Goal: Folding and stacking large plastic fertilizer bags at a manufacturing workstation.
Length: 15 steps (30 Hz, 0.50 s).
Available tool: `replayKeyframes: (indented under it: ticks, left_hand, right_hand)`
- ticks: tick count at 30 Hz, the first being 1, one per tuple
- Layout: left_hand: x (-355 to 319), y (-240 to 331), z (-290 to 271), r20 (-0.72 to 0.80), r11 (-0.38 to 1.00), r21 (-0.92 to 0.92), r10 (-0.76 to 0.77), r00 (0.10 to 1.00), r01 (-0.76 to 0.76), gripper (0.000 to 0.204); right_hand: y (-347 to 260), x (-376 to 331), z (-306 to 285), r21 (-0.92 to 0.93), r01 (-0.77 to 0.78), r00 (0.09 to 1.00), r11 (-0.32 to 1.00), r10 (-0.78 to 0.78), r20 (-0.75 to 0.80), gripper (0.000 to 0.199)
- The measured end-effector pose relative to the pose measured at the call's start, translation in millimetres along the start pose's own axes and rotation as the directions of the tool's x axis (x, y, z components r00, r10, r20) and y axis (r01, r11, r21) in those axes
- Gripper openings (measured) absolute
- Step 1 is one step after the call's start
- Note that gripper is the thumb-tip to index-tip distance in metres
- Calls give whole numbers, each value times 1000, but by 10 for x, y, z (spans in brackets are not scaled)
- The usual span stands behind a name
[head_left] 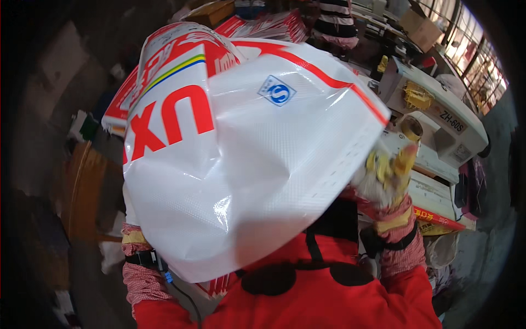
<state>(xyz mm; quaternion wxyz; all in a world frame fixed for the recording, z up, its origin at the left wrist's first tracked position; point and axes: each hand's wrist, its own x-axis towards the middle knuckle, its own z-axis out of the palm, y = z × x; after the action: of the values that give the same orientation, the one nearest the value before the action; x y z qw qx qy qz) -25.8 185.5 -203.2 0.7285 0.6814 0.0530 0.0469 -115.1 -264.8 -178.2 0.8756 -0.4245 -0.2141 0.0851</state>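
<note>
A large white woven plastic sack (263,159) with red lettering, a red stripe and a blue diamond mark fills the middle of the view, bulging and creased in front of my body. My left forearm reaches up to the sack's lower left side. The left hand itself is hidden behind the sack, so its grip does not show. My right hand (388,172), in a whitish glove with yellow patches, is beside the sack's right edge. It is blurred, but its fingers look apart with nothing visible between them.
On the right stands a white industrial sewing machine (438,109) with a yellow wad on its arm. Stacks of printed sacks (274,27) lie beyond the sack. A wooden stool or bench (82,192) is at the left. Another person's striped sleeve (335,22) shows at the back.
</note>
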Motion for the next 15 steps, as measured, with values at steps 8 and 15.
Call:
replayKeyframes:
  ticks: [8,15]
  left_hand:
    - [-75,-26,-957,-325,972,166,215,921,-169,9]
    - [-1253,-870,-2158,-529,983,145,174,831,-113,6]
  right_hand:
    - [864,2053,108,-78,-112,976,991,95,-197,38]
    - [1239,2339,949,-886,463,838,-23,-316,445,36]
